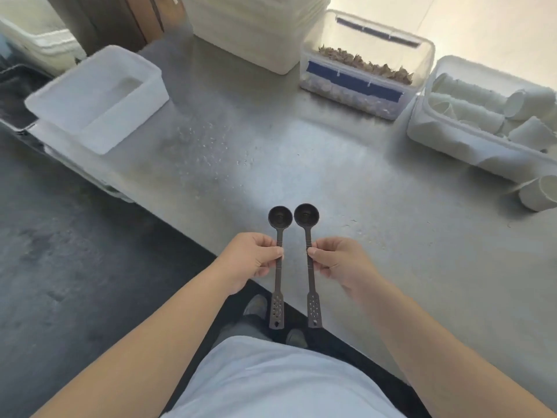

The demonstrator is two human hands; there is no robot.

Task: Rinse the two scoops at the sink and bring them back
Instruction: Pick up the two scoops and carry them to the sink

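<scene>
Two dark long-handled scoops are held side by side above the near edge of a steel table (301,164). My left hand (250,257) pinches the handle of the left scoop (279,220) at mid-length. My right hand (340,260) pinches the right scoop (306,217) the same way. Both round bowls point away from me and face up. The perforated flat handle ends hang toward my body. No sink is clearly visible.
A white rectangular tub (99,98) sits at the table's left end, with water drops on the steel beside it. At the back stand a white bin (256,31) and a clear box of dried leaves (364,64). A tray of white cups (482,116) is at the right.
</scene>
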